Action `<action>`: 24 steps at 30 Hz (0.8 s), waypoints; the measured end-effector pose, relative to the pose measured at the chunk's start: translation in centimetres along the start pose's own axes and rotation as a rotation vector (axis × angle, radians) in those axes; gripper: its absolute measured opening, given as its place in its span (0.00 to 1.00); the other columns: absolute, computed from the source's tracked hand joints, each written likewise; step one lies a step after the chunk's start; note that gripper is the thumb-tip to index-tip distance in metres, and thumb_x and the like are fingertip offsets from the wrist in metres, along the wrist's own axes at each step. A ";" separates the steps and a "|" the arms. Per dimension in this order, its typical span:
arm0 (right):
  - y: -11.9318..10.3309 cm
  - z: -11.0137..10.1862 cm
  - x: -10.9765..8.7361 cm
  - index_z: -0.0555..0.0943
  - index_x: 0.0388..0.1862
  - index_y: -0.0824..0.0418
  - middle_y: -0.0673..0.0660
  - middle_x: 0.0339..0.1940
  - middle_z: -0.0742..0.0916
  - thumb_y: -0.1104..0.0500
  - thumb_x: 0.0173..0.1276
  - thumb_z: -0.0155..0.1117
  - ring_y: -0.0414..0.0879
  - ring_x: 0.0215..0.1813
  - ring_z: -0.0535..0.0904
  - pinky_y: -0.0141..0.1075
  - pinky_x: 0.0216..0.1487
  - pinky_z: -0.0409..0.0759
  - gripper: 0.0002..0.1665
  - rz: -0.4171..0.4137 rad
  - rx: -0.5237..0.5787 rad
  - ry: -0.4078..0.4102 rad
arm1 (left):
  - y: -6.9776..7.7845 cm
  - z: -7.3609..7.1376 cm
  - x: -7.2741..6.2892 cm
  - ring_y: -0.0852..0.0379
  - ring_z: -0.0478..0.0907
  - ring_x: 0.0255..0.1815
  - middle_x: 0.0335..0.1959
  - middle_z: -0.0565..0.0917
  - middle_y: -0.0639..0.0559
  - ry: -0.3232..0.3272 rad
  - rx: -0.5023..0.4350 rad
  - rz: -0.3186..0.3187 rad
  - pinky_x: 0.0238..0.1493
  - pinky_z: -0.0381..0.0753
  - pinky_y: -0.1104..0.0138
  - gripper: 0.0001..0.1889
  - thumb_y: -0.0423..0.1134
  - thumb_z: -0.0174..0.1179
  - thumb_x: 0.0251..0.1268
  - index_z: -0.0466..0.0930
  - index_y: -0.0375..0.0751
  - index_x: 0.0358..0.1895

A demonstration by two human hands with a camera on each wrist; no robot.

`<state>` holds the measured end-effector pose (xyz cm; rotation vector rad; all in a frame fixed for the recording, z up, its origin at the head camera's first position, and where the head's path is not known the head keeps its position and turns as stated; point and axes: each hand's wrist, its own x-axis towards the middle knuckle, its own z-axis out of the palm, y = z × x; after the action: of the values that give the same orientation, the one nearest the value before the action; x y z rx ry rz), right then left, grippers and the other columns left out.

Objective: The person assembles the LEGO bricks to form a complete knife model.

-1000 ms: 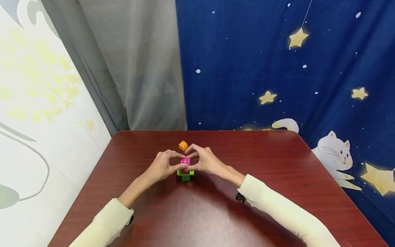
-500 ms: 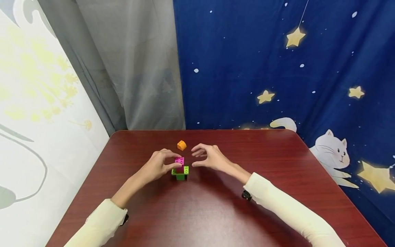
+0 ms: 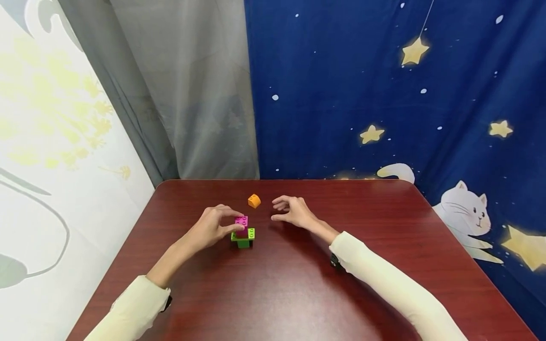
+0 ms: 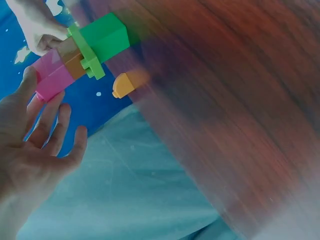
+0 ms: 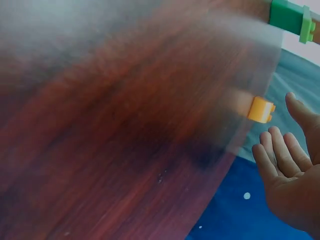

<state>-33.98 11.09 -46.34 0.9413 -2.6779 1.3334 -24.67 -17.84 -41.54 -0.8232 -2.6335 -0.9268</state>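
A small stack of toy building bricks stands left of the table's middle. It has a green brick (image 3: 243,244) at the bottom and a lime plate (image 3: 250,233) above that. A brown brick (image 4: 73,59) follows, best seen in the left wrist view, with a pink brick (image 3: 242,219) on top. My left hand (image 3: 209,228) pinches the pink part between thumb and fingers. To the right, my right hand (image 3: 295,211) hovers with loosely bent fingers, holding nothing. Nearest to it is an orange brick with a curved side (image 3: 254,201), lying apart from the stack and untouched.
The dark red wooden table (image 3: 298,293) ends at a far edge behind the orange brick. A grey curtain (image 3: 209,94) and a blue star-patterned curtain (image 3: 324,85) hang beyond it. A pale patterned cloth (image 3: 51,227) hangs at the left.
My right hand has let go of the stack and moved off to the right. The stack has shifted slightly left with my left hand on it. The orange brick stays in place.
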 end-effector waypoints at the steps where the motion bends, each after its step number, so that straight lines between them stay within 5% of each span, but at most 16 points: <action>1: 0.2 0.1 0.3 0.83 0.58 0.71 0.64 0.49 0.91 0.63 0.59 0.82 0.57 0.52 0.89 0.44 0.55 0.85 0.29 0.005 -0.009 0.002 | -0.1 0.1 -0.1 0.52 0.83 0.46 0.41 0.89 0.54 0.007 -0.001 0.003 0.52 0.84 0.52 0.16 0.42 0.79 0.58 0.92 0.44 0.49; 9: 1.7 1.4 3.1 0.84 0.58 0.69 0.62 0.49 0.91 0.61 0.59 0.83 0.53 0.51 0.89 0.41 0.56 0.84 0.30 0.055 -0.053 0.029 | -0.6 0.6 -0.4 0.50 0.85 0.47 0.41 0.90 0.53 0.050 -0.013 0.011 0.54 0.84 0.53 0.17 0.43 0.79 0.57 0.91 0.45 0.49; 24: 1.8 3.9 6.4 0.84 0.59 0.66 0.63 0.50 0.90 0.58 0.58 0.84 0.54 0.51 0.89 0.41 0.54 0.85 0.31 0.060 -0.078 0.037 | -0.4 0.4 -0.3 0.51 0.85 0.50 0.44 0.90 0.53 0.027 -0.022 -0.010 0.56 0.83 0.53 0.17 0.45 0.78 0.58 0.92 0.47 0.49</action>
<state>-39.21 5.77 -48.50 0.8278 -2.7286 1.2336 -24.71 -17.97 -42.22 -0.7973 -2.6110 -0.9641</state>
